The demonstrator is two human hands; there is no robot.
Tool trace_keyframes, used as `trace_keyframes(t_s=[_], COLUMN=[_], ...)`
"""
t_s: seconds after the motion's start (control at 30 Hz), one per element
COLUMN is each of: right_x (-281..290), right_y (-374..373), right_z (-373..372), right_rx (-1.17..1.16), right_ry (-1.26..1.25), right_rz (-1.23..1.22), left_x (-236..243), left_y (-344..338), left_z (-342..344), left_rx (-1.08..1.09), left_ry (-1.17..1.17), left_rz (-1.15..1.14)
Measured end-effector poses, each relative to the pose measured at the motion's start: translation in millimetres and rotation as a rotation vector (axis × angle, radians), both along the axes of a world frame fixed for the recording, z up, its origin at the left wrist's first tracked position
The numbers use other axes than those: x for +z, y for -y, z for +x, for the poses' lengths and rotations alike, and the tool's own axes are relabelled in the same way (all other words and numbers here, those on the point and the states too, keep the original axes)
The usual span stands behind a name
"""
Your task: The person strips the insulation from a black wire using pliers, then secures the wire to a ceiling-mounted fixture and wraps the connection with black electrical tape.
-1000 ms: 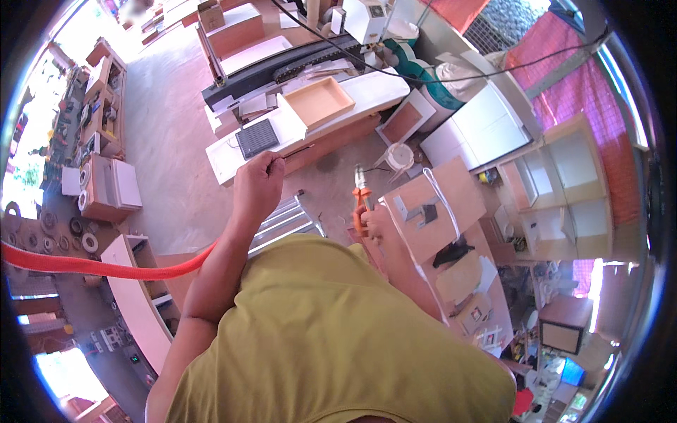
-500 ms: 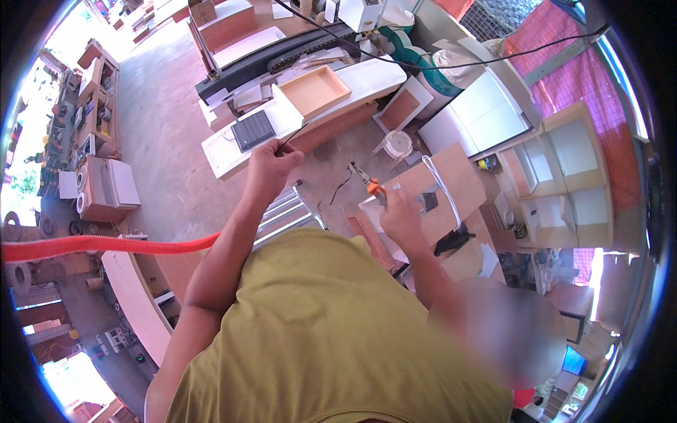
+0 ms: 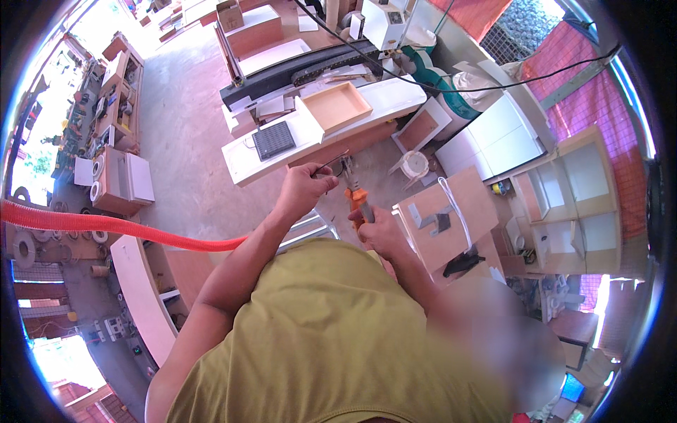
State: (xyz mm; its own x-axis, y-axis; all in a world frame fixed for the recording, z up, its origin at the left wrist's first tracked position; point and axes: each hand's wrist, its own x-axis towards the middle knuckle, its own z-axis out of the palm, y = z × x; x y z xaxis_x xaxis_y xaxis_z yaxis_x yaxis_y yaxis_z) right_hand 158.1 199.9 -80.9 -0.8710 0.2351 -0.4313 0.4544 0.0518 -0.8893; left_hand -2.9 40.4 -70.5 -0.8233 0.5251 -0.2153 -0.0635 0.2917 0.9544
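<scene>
My left hand (image 3: 305, 187) pinches a thin dark wire (image 3: 333, 159) above the middle of the view. My right hand (image 3: 379, 229) grips orange-handled pliers (image 3: 356, 199) by the handles, their metal head pointing up at the wire, just right of my left fingers. Whether the jaws touch the wire is too small to tell. Below both hands a metal ladder-like frame (image 3: 317, 223) shows in part, mostly hidden by my shirt.
Ahead stands a long white bench (image 3: 243, 161) with a wooden tray (image 3: 337, 106) and a black panel (image 3: 274, 139). A stool (image 3: 415, 165), stacked boards (image 3: 445, 205) and cabinets (image 3: 578, 218) are at the right. A red hose (image 3: 106, 225) crosses at left; a black cable hangs overhead.
My left hand has moved right with the wire. The pliers, earlier apart from it at its right, have come leftward to meet the wire. The view has shifted slightly.
</scene>
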Motion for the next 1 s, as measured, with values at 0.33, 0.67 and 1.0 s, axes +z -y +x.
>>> trace_keyframes(t_s=[0.33, 0.67, 1.0], right_x=[-19, -49, -16], right_y=[-5, -67, -39], right_z=[7, 54, 54], right_rx=[-0.032, -0.414, -0.454], right_ry=[-0.004, -0.137, -0.120], right_rz=[-0.412, -1.078, -0.550], left_x=[11, 4, 9], left_y=[-6, 4, -21], left_z=[-4, -33, -32], left_rx=[0.232, 0.206, -0.007], left_ry=[0.156, -0.258, -0.321], left_rz=[0.166, -0.091, -0.274])
